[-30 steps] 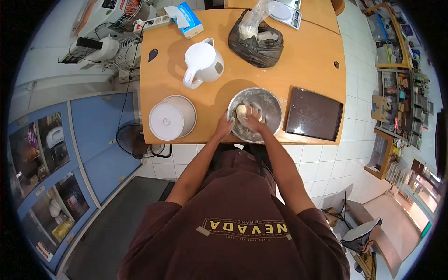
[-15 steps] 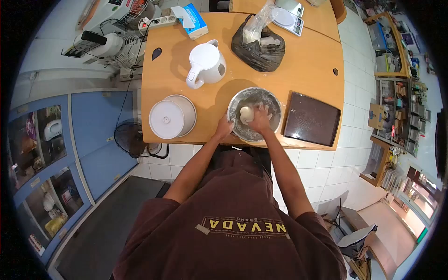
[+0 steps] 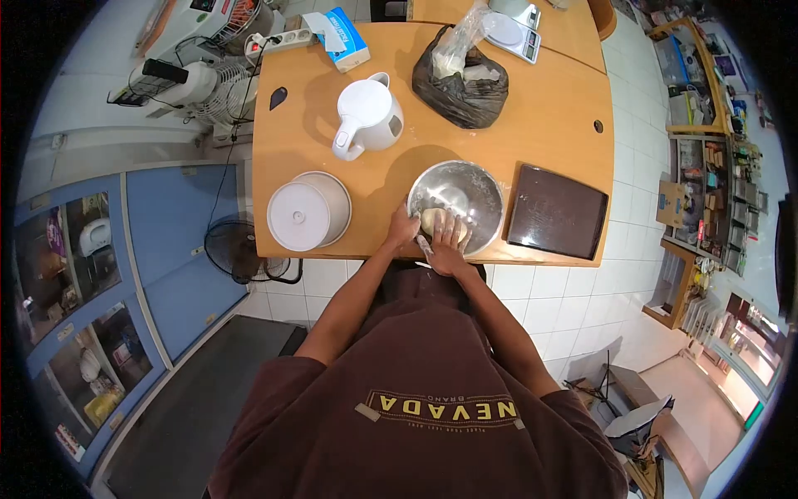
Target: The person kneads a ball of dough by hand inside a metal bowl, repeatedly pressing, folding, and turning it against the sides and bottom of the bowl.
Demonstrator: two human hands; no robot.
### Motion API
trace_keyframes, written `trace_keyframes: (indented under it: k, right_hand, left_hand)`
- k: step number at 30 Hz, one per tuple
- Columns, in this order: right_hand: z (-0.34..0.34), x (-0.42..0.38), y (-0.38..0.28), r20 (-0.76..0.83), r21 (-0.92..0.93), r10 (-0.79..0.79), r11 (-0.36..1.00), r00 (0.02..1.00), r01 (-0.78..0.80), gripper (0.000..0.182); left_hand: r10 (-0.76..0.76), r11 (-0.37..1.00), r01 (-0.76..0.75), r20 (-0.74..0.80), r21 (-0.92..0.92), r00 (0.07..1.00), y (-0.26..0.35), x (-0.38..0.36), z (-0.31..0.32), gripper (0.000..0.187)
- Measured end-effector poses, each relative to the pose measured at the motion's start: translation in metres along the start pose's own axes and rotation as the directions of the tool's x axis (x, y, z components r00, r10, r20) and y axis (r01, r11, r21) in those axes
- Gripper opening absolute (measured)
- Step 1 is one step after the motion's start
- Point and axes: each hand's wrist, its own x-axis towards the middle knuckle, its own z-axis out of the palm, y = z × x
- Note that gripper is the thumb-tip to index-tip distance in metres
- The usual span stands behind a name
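A steel mixing bowl (image 3: 478,185) dusted with flour stands at the front edge of the table. Inside it, a pale lump of dough (image 3: 430,219) lies against the near left wall. My left hand (image 3: 404,226) grips the bowl's left rim, its fingers curled over the edge. Over the near rim reaches my right hand (image 3: 450,244), fingers stretched and slightly apart, lying on the dough and covering its right part. White residue coats the right thumb, which sits by the rim.
Left of the bowl stands a white lidded container (image 3: 307,212), with a white electric kettle (image 3: 366,115) behind. A dark baking tray (image 3: 557,212) lies to the right. Farther back are a black plastic bag (image 3: 461,96), a kitchen scale (image 3: 514,37) and a tissue box (image 3: 347,41).
My right hand has drawn back toward me and lies flatter on the dough. The dough now sits nearer the bowl's front left, and the bowl has shifted slightly.
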Motion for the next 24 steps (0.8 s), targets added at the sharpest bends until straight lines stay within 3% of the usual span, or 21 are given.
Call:
trace_keyframes:
  k: [2, 8, 9, 12, 13, 16, 18, 21, 24]
  right_hand:
    - [-0.002, 0.002, -0.003, 0.066, 0.038, 0.033, 0.999, 0.997, -0.036, 0.084]
    - [0.002, 0.034, -0.009, 0.044, -0.016, 0.159, 0.987, 0.986, -0.159, 0.082]
    - [-0.004, 0.041, -0.006, 0.125, -0.019, 0.166, 0.986, 0.978, -0.165, 0.085]
    - [0.033, 0.071, 0.030, -0.126, 0.093, -0.040, 0.994, 0.991, 0.052, 0.091]
    - [0.029, 0.076, 0.034, -0.056, 0.062, 0.011, 0.998, 0.998, -0.008, 0.100]
    - [0.032, 0.116, 0.071, 0.174, 0.055, -0.070, 0.997, 0.982, 0.062, 0.110]
    - [0.002, 0.124, 0.083, 0.123, 0.089, -0.143, 0.987, 0.982, 0.133, 0.116]
    - [-0.061, 0.133, 0.082, 0.216, 0.259, -0.130, 0.963, 0.968, 0.072, 0.110]
    - [-0.084, 0.137, 0.088, 0.219, 0.426, -0.177, 0.902, 0.960, 0.069, 0.102]
  left_hand:
    - [0.030, 0.999, -0.031, 0.024, 0.042, 0.999, 0.008, -0.003, -0.004, 0.056]
    - [0.003, 0.998, -0.007, 0.057, 0.058, 0.998, 0.008, 0.000, -0.007, 0.054]
    - [-0.013, 0.998, 0.008, 0.080, 0.056, 0.997, 0.010, 0.000, -0.008, 0.053]
    - [0.054, 0.994, -0.058, 0.037, 0.095, 0.998, 0.006, -0.001, -0.007, 0.052]
    - [0.037, 0.996, -0.040, 0.040, 0.079, 0.999, -0.001, 0.003, -0.005, 0.051]
    - [0.007, 0.999, -0.009, 0.047, 0.047, 0.999, -0.012, 0.005, 0.000, 0.049]
    - [0.024, 0.998, -0.027, 0.049, 0.054, 0.999, -0.011, 0.002, -0.001, 0.049]
    - [-0.019, 1.000, 0.019, 0.021, 0.022, 1.000, -0.016, -0.001, 0.004, 0.050]
    - [-0.150, 0.986, 0.154, 0.074, -0.056, 0.986, -0.018, 0.003, 0.005, 0.051]
